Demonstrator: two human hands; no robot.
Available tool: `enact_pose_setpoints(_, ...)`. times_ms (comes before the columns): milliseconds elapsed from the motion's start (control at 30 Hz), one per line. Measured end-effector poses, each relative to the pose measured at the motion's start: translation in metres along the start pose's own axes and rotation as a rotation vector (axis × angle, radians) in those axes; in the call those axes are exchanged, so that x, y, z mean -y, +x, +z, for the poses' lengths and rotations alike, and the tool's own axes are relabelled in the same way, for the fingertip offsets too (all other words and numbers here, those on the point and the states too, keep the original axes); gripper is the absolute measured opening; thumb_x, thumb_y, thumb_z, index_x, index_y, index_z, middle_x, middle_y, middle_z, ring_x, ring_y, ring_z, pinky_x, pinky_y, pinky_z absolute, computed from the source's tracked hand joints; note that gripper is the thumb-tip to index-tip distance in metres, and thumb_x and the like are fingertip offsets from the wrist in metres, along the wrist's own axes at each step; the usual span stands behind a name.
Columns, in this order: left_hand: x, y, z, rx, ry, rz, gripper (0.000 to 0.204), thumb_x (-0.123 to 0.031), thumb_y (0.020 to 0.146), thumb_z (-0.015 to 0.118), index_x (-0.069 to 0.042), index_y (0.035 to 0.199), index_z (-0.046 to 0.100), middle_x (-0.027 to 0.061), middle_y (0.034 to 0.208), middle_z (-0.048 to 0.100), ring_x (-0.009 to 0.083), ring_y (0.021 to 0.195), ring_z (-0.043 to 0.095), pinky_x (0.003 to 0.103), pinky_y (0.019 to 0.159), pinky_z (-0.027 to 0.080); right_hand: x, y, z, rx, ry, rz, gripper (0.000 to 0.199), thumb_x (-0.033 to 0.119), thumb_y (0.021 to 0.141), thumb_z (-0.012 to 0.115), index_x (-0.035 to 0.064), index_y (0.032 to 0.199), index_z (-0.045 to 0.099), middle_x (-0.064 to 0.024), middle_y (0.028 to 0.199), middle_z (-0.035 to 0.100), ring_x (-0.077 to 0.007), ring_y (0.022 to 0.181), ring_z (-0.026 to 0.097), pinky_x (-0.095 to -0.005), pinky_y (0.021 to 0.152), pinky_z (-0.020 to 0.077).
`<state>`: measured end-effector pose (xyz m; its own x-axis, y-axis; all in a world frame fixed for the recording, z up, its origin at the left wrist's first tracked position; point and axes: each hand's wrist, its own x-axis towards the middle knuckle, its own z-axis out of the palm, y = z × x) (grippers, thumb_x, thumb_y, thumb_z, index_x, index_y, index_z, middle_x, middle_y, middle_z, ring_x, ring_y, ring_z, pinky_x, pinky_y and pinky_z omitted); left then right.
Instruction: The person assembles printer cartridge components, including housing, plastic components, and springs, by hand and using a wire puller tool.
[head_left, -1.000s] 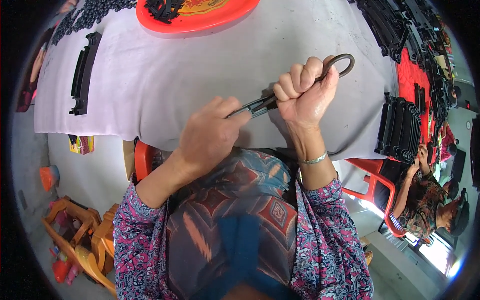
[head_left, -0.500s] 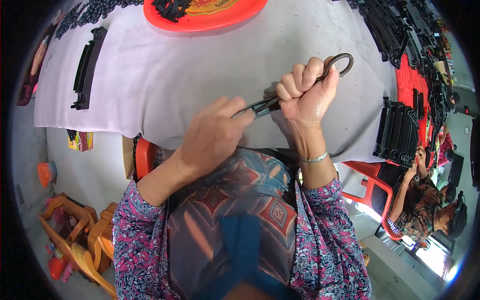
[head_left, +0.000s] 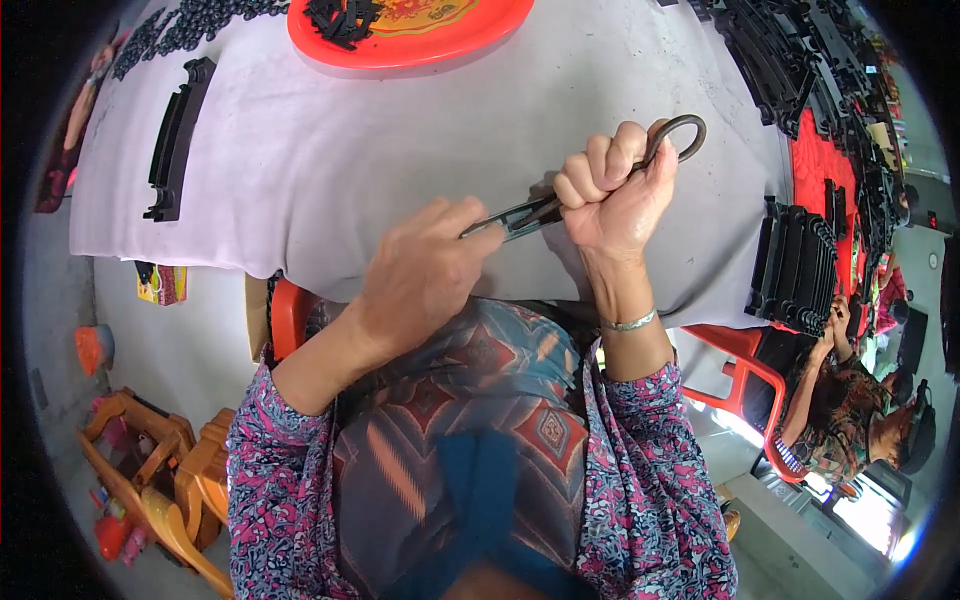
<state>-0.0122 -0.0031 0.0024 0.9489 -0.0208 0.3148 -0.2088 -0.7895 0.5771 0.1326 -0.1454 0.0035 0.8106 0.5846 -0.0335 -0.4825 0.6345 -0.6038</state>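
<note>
- Frame [head_left: 518, 229], narrow, dark w/ paler edges, slotted, up btwn the two hands, over grey cloth [head_left: 380, 150] near its front edge
- L hand [head_left: 430, 262]: pinching frame's lower-L end, digits pressed tight on it, back of hand to cam; slight blur, contact pts hidden
- R hand [head_left: 615, 190]: fist wrapped round metal tool [head_left: 703, 133], looped end sticking out on thumb side, upper R; fingers curled, inner wrist to cam
- Can't tell if R fist also grips frame, its upper end runs up to the little-finger side & is hidden there
- Key relation: frame + tool on approx same line, long axis lower L to upper R; tool shaft leaves fist toward L and lies in or over the frame's slot, depth unclear
- From R grip, frame is L & a bit lower; from L grip, it goes R & up. L hand nearer lower end, R fist nearer upper end
- Bracelet [head_left: 630, 321] on R wrist
- Far side: red tray [head_left: 400, 60] w/ small black pieces [head_left: 343, 22]; round black bits [head_left: 190, 28] at upper L
- Far L: single black strip [head_left: 178, 140], lying apart from hands
- R side: row of black strips [head_left: 795, 265], bigger pile [head_left: 770, 60] beyond; co-worker [head_left: 845, 400] seated past it, hands raised near row
</note>
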Motion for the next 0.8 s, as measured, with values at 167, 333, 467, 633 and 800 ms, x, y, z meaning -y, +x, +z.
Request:
enact_pose_setpoints(167,0.0003,-0.0002,0.0008,-0.008,0.0,-0.001,0.011,-0.005,0.077,0.057,-0.006,0.087,0.062,0.0061,0.086,0.052,0.026,0.078,0.055,0.039,0.063,0.049,-0.001,-0.0011,-0.0012,0.013,0.029,0.014,0.058,0.053,0.099,0.03,0.0085,0.062,0.036,0.001,0.05,0.025,-0.0102,0.043,0.016,-0.0281,0.041,0.0129)
enact_pose_setpoints(333,-0.0008,0.0,-0.0005,0.001,0.008,-0.006,0.011,-0.004,0.076,0.057,-0.006,0.087,0.061,0.0058,0.086,0.052,0.0264,0.078,0.055,0.04,0.063,0.049,-0.0039,-0.0025,-0.0006,0.048,-0.022,0.004,0.059,0.054,0.099,0.029,0.0084,0.062,0.037,0.0008,0.05,0.025,-0.0106,0.043,0.017,-0.0282,0.041,0.0137)
enact_pose_setpoints(467,0.0002,-0.0016,0.0001,-0.003,0.005,0.006,0.012,-0.004,0.075,0.058,-0.006,0.087,0.061,0.0061,0.085,0.052,0.0268,0.078,0.055,0.04,0.063,0.049,-0.0014,-0.0043,-0.0017,0.011,0.008,0.008,0.058,0.054,0.099,0.029,0.0084,0.063,0.037,0.0005,0.051,0.026,-0.0107,0.043,0.017,-0.0281,0.041,0.0138)
enact_pose_setpoints(633,0.0034,-0.0014,0.0019,-0.001,-0.017,-0.002,0.013,-0.003,0.074,0.058,-0.006,0.086,0.061,0.0066,0.085,0.052,0.0274,0.078,0.055,0.04,0.063,0.048,0.0007,-0.0007,-0.0056,0.037,0.061,0.008,0.057,0.054,0.1,0.031,0.0087,0.065,0.038,0.0004,0.051,0.026,-0.0106,0.043,0.018,-0.0277,0.041,0.0141)
enact_pose_setpoints(800,0.0018,0.0017,0.0011,0.0,-0.016,0.009,0.013,-0.003,0.074,0.058,-0.006,0.086,0.061,0.0068,0.085,0.052,0.0278,0.078,0.055,0.041,0.062,0.048,0.0022,-0.0003,-0.005,0.041,0.078,0.009,0.057,0.054,0.1,0.032,0.009,0.065,0.038,0.0005,0.051,0.026,-0.0105,0.043,0.018,-0.0276,0.041,0.0138)
